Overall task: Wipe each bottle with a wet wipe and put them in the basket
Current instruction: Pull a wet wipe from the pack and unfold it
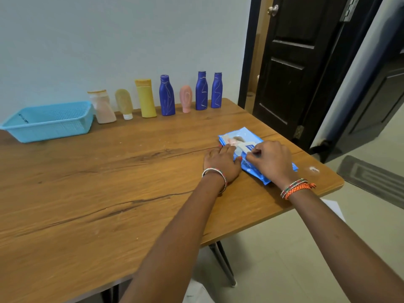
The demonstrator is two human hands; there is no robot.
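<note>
At the far left of the frame I see the blue basket (49, 121) sitting with nothing in it. To its right, across the upper middle, seven bottles stand in a row against the wall: a pale pink bottle (103, 107) just beside the basket, a beige tube (124, 103), a yellow bottle (145, 98), a dark blue bottle (167, 95), a small pink tube (186, 98) and two more blue bottles (201, 91) (216, 90). None looks wiped yet, I judge.

Right of centre, my left hand (220, 161) lies flat, fingers straight, pressing the wet wipe pack (247, 147) onto the table (109, 182). My right hand (270, 159) is curled over the pack, fingertips pinching its white flap (246, 147).

The pack lies close to the table's right edge. If my left hand eases off while I peel, the whole pack may lift or slide toward that edge. A hard tug could also drag out several wipes together.
</note>
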